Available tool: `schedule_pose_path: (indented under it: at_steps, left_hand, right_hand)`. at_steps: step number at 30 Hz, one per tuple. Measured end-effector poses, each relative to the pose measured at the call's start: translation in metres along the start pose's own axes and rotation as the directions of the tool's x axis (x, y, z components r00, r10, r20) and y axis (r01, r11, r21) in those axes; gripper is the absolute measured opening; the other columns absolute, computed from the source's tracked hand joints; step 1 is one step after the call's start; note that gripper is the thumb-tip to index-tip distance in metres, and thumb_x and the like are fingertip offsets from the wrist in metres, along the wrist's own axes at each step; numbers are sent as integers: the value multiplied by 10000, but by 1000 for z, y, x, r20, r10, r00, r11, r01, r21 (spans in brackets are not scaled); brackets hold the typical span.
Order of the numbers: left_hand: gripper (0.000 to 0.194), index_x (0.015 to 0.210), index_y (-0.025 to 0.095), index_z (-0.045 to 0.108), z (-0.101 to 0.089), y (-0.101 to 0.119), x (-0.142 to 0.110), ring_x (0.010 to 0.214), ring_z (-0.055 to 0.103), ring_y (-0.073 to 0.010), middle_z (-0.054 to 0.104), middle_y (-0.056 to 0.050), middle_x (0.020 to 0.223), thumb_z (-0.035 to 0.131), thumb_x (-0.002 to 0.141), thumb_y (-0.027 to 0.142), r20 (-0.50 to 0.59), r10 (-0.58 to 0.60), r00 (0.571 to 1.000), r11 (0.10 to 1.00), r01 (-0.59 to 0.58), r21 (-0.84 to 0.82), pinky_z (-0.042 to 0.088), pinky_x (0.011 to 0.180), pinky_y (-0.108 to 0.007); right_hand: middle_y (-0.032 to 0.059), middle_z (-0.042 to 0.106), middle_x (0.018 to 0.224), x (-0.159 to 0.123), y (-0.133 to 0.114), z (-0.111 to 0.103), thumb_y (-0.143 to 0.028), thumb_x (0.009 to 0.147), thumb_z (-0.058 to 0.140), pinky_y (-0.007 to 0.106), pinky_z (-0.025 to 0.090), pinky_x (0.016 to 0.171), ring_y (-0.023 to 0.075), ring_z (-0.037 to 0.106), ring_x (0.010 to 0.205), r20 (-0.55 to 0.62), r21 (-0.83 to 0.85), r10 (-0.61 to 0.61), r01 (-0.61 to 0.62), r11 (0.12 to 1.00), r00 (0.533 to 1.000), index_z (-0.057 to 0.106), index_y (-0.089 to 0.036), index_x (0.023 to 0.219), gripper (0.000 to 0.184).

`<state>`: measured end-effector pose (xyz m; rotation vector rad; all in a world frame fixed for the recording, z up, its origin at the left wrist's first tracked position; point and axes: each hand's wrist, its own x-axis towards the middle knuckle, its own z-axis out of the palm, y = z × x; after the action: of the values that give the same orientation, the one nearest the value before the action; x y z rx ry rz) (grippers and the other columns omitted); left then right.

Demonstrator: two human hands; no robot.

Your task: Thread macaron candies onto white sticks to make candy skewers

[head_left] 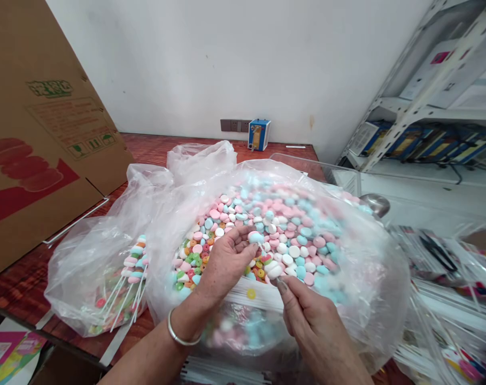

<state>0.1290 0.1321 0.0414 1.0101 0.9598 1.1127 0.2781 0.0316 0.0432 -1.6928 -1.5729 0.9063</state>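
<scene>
My left hand (pixel 230 258), with a bangle at the wrist, is closed in a pinch on a pink, white and blue marshmallow (pixel 255 237). Just below it, my right hand (pixel 313 313) grips the lower end of a candy skewer (pixel 272 268), whose white marshmallows and a pink and green piece sit on a thin stick; the stick is mostly hidden. Both hands are over a large clear plastic bag (pixel 371 289) full of pastel marshmallows (pixel 294 251). Green and orange gummy rings (pixel 194 260) lie at its left side. White sticks (pixel 254 293) lie in front, between my wrists.
Several loaded candy skewers (pixel 135 262) rest on another plastic bag (pixel 74 283) at left. A tall cardboard box (pixel 46 133) stands beyond it. At right are a metal scoop (pixel 375 203), packaged sticks (pixel 447 299) and a white shelf rack (pixel 411 112). A small blue device (pixel 259 135) stands against the wall.
</scene>
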Motion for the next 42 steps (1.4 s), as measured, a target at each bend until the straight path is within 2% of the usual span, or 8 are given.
schedule_pose_path:
  at_steps: [9,17,22,26,32,35,38,42]
  left_hand:
    - [258,1055,164,717,-1,-2,-4,927,730,-166,771,-60,1013,705,798,169,56,64,996,981,-73,177,592,825,-256]
    - [265,1066,170,731,0,-6,-5,904,726,-166,776,-51,991,671,808,159,96,85,992,978,-102,182,585,777,-241]
    - [305,1114,168,730,3,-8,-13,851,726,-164,778,-49,955,658,818,166,106,98,990,966,-120,229,587,731,-240]
    - [386,1156,180,717,5,-13,-23,931,730,-166,775,-47,1051,561,820,72,140,149,979,945,-183,272,594,822,-268]
    - [483,1334,251,621,-23,-4,-24,1070,678,-161,732,-41,1188,465,913,71,226,376,898,627,-427,652,529,969,-312]
    - [433,1348,226,604,-55,6,-13,1039,655,-189,726,-68,1153,485,947,114,181,450,875,383,-372,846,519,933,-340]
    - [240,1066,185,750,-84,11,0,1026,600,-263,719,-103,1070,567,916,143,197,427,883,87,-257,963,483,927,-423]
    - [145,878,214,769,-98,9,10,1004,562,-289,713,-86,986,625,887,190,197,340,919,-29,-199,980,444,879,-445]
  right_hand:
    - [-72,477,458,1,-6,0,-551,1004,380,211,291,406,92,374,389,252,328,132,-213,920,959,517,-224,767,426]
    - [-113,392,423,6,-8,13,-602,962,428,205,178,321,79,258,319,230,532,174,-273,801,958,564,-191,964,433]
    - [-92,371,468,13,-2,17,-562,976,426,218,200,379,87,272,385,116,466,107,-149,872,988,514,-219,803,394]
    - [-36,477,545,22,-1,23,-488,979,401,236,282,455,119,388,462,-50,169,-26,34,985,998,493,-227,720,378]
    - [0,612,616,28,6,26,-490,994,398,261,308,520,153,507,518,-284,-287,-173,89,954,943,580,-229,722,419]
    - [20,652,698,28,12,23,-503,1005,396,259,361,570,164,587,608,-317,-316,-225,121,941,921,598,-219,725,447]
    - [32,662,760,28,14,23,-479,1014,384,269,378,600,176,614,665,-289,-333,-238,136,933,927,611,-215,760,431]
    - [38,650,777,26,8,30,-414,1025,395,279,373,616,185,614,693,-201,-352,-241,159,922,950,606,-217,789,373]
